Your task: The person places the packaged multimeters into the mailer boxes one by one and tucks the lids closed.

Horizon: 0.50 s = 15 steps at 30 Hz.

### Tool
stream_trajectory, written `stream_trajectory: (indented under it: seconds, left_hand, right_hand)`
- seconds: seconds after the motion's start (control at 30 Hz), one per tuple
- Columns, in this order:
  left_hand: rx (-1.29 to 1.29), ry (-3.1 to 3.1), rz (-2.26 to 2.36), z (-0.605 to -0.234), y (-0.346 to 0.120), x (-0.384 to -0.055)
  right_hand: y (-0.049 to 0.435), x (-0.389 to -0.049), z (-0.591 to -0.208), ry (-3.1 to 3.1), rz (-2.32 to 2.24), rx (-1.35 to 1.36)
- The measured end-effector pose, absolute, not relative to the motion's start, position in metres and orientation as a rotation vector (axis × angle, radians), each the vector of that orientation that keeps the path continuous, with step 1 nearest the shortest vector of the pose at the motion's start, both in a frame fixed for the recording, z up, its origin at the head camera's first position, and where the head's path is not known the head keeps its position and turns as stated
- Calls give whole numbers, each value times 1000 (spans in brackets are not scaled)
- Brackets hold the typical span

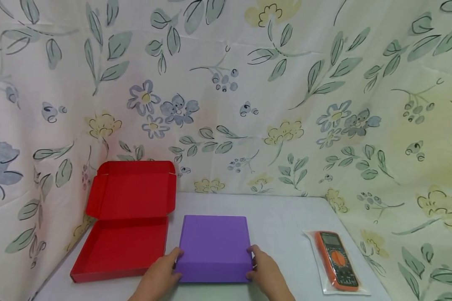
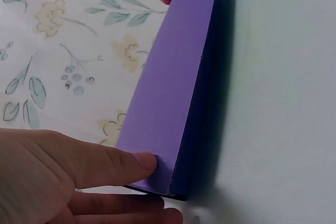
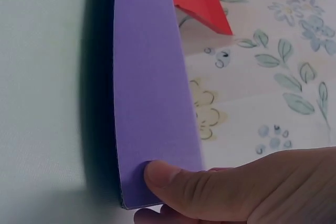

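Note:
A closed purple cardboard box (image 1: 215, 240) lies on the white table in the head view. My left hand (image 1: 161, 271) grips its left front corner, and the thumb (image 2: 142, 165) presses on the front face in the left wrist view. At the right front corner, my right hand (image 1: 266, 271) holds the box with its thumb (image 3: 164, 173) on the same face. Its other fingers go round the side and are partly hidden. To the left of the purple box stands an open red cardboard box (image 1: 132, 246), its lid (image 1: 137, 190) raised against the curtain.
On the right of the table lies an orange and black multimeter (image 1: 338, 260) in a clear plastic bag (image 1: 320, 274). A floral curtain (image 1: 226, 104) hangs behind and beside the white table (image 1: 282, 225).

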<state>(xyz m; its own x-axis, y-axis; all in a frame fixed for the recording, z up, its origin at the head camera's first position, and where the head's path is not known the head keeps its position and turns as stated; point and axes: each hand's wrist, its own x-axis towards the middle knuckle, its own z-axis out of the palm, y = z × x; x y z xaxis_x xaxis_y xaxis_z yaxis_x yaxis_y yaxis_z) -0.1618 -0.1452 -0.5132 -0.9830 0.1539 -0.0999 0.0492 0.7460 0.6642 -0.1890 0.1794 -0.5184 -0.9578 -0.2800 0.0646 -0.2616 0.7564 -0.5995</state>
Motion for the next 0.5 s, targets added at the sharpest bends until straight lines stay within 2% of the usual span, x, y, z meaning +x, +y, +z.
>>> stream_trajectory:
  seconds: [0.5]
  left_hand:
    - [154, 2876, 906, -523, -138, -166]
  right_hand:
    - [175, -194, -527, 2969, -836, -395]
